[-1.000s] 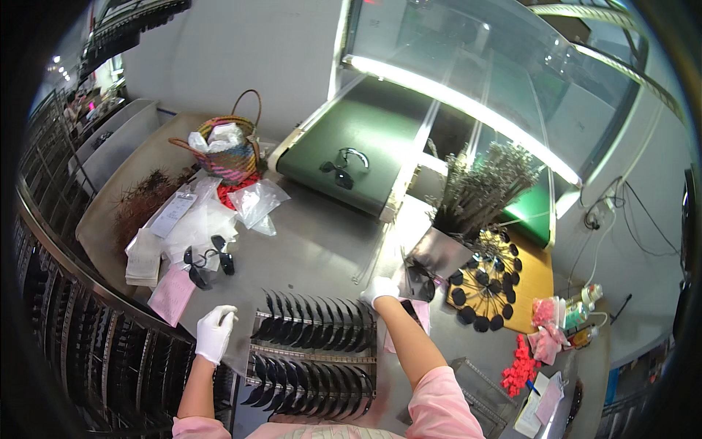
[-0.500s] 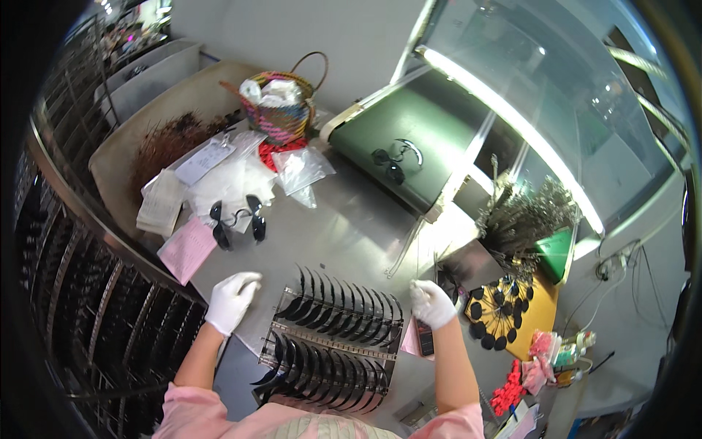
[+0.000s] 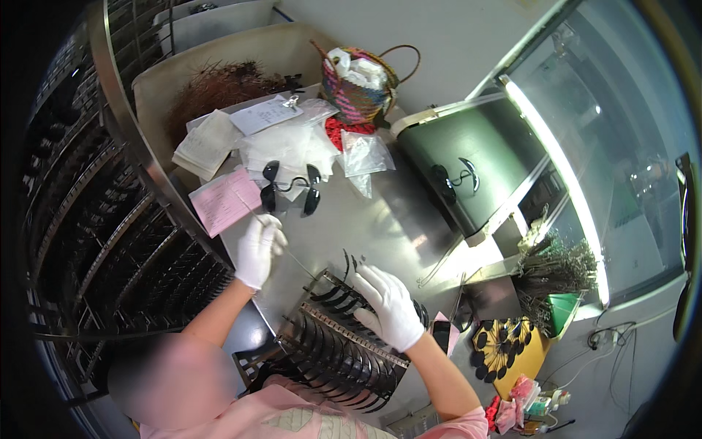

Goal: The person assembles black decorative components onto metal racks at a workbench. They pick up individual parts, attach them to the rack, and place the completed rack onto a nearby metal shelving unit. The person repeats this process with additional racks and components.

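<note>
Both my hands wear white gloves. Between the closed fingers of my left hand (image 3: 261, 251) runs a thin metal rod (image 3: 298, 262), slanting from above the pink paper toward the rack. My right hand (image 3: 387, 304) lies over the right part of a metal rack (image 3: 351, 333), its fingers stretched out and thumb apart. The fingertips reach the tops of the far row of black curved lens-like pieces (image 3: 333, 293); contact is hard to tell. A near row of the same pieces (image 3: 329, 366) stands below the rack's middle bar. My right hand hides much of the far row.
Black lenses on a wire frame (image 3: 296, 183) lie by a pink sheet (image 3: 227, 203), papers and plastic bags (image 3: 365, 154). Behind stand a woven basket (image 3: 356, 95) and a bin (image 3: 157, 95). At right are a lit green-topped box (image 3: 468, 146) and a yellow board (image 3: 523, 366) with black discs.
My right hand has moved left over the rack and its fingers have straightened. My left hand now shows a thin rod. The view has shifted, so the bench appears displaced and turned.
</note>
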Available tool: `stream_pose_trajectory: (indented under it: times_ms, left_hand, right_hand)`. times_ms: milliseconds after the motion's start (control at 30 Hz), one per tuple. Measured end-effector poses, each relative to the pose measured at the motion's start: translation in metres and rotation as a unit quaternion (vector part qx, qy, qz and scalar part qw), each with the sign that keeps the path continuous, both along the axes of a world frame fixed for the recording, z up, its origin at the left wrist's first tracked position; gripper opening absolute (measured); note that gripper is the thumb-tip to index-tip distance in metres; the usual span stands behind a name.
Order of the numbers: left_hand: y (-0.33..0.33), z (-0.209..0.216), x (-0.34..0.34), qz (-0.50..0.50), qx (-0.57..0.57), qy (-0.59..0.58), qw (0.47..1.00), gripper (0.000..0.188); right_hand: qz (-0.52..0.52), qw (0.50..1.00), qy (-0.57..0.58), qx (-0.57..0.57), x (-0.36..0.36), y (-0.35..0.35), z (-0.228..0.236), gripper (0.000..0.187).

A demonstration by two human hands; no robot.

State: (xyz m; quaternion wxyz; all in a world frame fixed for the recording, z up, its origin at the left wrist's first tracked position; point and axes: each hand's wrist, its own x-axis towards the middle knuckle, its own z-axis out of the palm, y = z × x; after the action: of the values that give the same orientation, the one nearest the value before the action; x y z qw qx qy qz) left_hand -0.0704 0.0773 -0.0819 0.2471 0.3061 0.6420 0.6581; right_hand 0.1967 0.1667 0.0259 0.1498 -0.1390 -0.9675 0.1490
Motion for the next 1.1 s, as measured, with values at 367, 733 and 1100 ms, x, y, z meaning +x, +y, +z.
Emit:
stream_pose_trajectory:
  times_ms: [367, 733, 1100]
  left_hand:
    - [0.025, -0.092, -0.004, -0.026, -0.026, -0.339, 0.94, 0.014]
    - [0.025, -0.105, 0.048, -0.089, -0.016, -0.434, 0.897, 0.009]
    - [0.016, -0.082, 0.003, -0.11, -0.045, -0.39, 0.913, 0.021]
  right_hand:
    - [0.101, 0.973, -0.205, 0.041, 0.005, 0.04, -0.073, 0.074]
    - [0.106, 0.975, -0.192, 0.039, 0.007, 0.041, -0.085, 0.077]
    - [0.071, 0.974, -0.21, 0.035, 0.048, 0.036, -0.079, 0.074]
